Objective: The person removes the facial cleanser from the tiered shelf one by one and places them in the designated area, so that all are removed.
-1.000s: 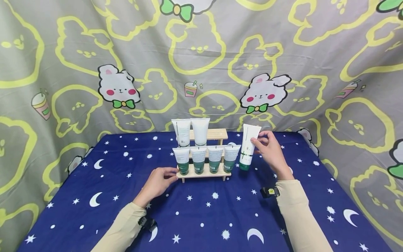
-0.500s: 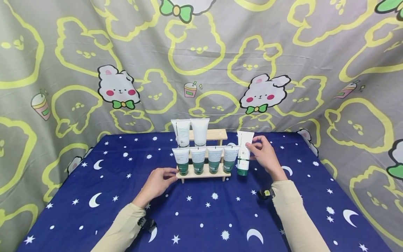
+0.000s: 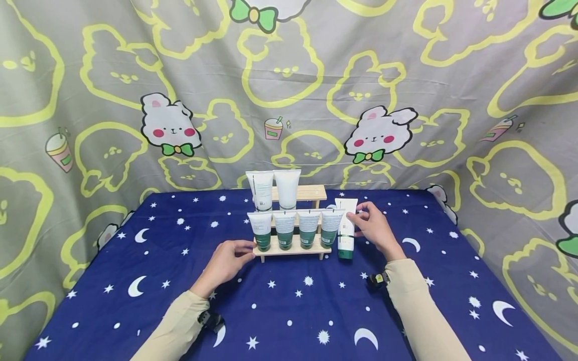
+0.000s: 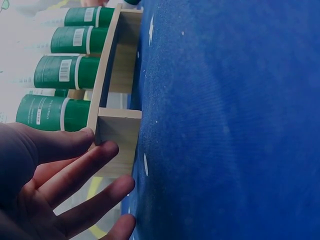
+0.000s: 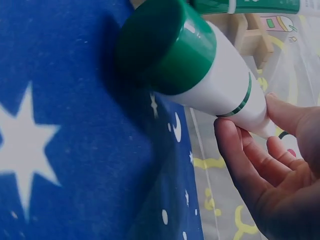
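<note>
In the head view, my right hand point(image 3: 374, 228) pinches the upper part of a white squeeze tube point(image 3: 346, 229) with a green cap, upright at the right end of a stepped wooden rack point(image 3: 311, 191). The right wrist view shows the tube's green cap point(image 5: 170, 55) pointing down, close above the cloth. My left hand point(image 3: 228, 258) holds the rack's lower left end between thumb and index finger; its other fingers point(image 4: 107, 197) spread away in the left wrist view. Several smaller white-and-green tubes point(image 3: 285, 229) stand cap-down along the front shelf.
Larger white tubes point(image 3: 286, 188) stand on the rack's left side behind the front row. A dark blue cloth point(image 3: 280, 301) with stars and moons covers the table. Behind it hangs a grey curtain point(image 3: 217, 65) with yellow cartoon outlines.
My right hand has moved the tube left and down, toward the rack's right end and closer to the table. The left hand and the rack stay where they were.
</note>
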